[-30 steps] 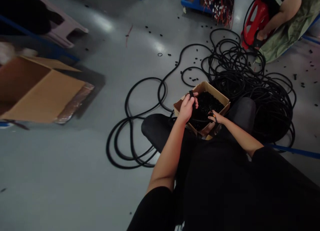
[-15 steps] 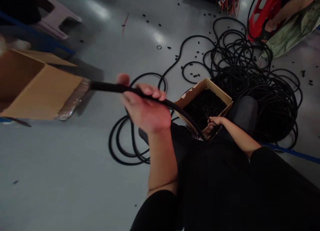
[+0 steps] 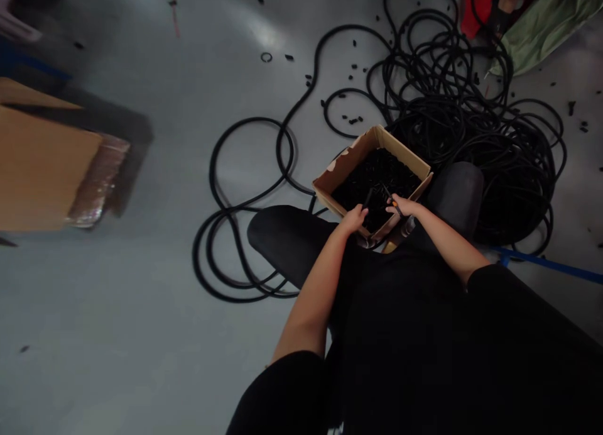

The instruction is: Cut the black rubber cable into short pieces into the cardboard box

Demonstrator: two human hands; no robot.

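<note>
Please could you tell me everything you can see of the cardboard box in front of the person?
The open brown cardboard box looks roughly square, with no lid in view, and pale torn patches mark its left wall. It is filled with short black pieces, possibly rubber or plastic. It sits tilted at the person's lap, between black-clad knees, with coiled black cable just beyond it. The left hand and right hand are at its near edge, above the pieces.
</note>
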